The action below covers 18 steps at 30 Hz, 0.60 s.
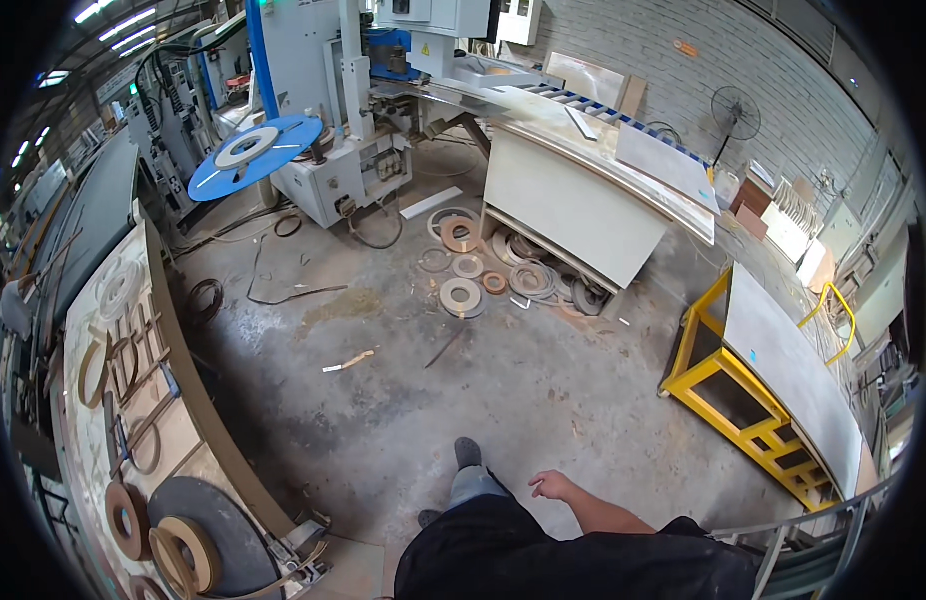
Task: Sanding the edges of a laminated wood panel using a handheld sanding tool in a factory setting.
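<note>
My right hand point(551, 486) hangs out in front of my body over the bare concrete floor, its forearm coming in from the lower right. Its fingers are loosely bent and a little apart, with nothing visible in them. No object touches it; nearest are my own shoe point(468, 452) and trouser leg. My left hand is out of the picture. On the floor ahead lie several rolls of edge banding point(461, 297), in white, tan and brown, partly under a white-panelled work table point(573, 200).
A yellow cart point(728, 385) carrying a pale board point(793, 370) stands at right. At left runs a long bench point(188, 420) with banding rolls and tools. A machine point(318, 150) with a blue reel disc point(258, 155) stands far left. A thin strip point(349, 362) lies on the floor.
</note>
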Tool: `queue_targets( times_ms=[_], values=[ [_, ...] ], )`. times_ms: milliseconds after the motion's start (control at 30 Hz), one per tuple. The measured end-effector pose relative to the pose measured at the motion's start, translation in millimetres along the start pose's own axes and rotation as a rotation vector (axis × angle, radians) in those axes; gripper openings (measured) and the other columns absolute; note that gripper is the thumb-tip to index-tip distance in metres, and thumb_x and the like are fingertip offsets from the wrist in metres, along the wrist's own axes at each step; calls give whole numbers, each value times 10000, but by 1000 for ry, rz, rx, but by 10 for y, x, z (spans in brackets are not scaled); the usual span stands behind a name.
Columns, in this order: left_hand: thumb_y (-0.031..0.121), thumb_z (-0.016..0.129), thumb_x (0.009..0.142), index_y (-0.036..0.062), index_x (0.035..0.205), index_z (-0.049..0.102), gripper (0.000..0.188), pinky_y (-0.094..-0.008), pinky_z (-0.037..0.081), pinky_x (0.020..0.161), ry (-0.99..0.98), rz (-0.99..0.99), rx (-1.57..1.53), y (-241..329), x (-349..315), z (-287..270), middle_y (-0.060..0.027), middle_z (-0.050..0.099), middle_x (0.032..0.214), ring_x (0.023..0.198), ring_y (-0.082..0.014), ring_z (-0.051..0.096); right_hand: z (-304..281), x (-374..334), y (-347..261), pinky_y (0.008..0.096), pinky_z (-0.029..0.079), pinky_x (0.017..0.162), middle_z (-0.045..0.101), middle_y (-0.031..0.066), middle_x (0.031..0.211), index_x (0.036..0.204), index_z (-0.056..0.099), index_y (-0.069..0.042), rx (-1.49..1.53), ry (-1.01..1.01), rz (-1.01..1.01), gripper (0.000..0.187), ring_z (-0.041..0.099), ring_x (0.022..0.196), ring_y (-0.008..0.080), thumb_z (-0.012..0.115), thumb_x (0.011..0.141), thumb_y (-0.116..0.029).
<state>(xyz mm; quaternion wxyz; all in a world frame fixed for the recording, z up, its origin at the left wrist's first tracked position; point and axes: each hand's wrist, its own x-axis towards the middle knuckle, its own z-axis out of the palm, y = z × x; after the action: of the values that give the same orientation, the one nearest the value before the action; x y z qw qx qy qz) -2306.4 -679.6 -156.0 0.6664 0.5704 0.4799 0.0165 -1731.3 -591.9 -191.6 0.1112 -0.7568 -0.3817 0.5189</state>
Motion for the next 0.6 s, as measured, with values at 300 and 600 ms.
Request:
queue_targets(
  times_ms=[300, 600],
  values=[
    [437, 445, 939, 41, 1097, 660, 478, -489, 470, 901, -141, 10, 213, 683, 139, -260, -262, 646, 1116, 1075, -439, 590, -57, -15, 43, 322, 534, 670, 730, 109, 851, 1108, 730, -83, -43, 23, -33, 370, 667, 716, 178, 750, 740, -111],
    [458, 458, 927, 36, 1088, 665, 496, -488, 467, 906, -230, 20, 385, 1476, 248, -420, -262, 646, 1121, 1084, -441, 586, -85, 72, -131, 353, 545, 800, 741, 136, 945, 1097, 735, -90, -90, -8, -57, 333, 708, 851, 253, 590, 798, -113]
  ],
)
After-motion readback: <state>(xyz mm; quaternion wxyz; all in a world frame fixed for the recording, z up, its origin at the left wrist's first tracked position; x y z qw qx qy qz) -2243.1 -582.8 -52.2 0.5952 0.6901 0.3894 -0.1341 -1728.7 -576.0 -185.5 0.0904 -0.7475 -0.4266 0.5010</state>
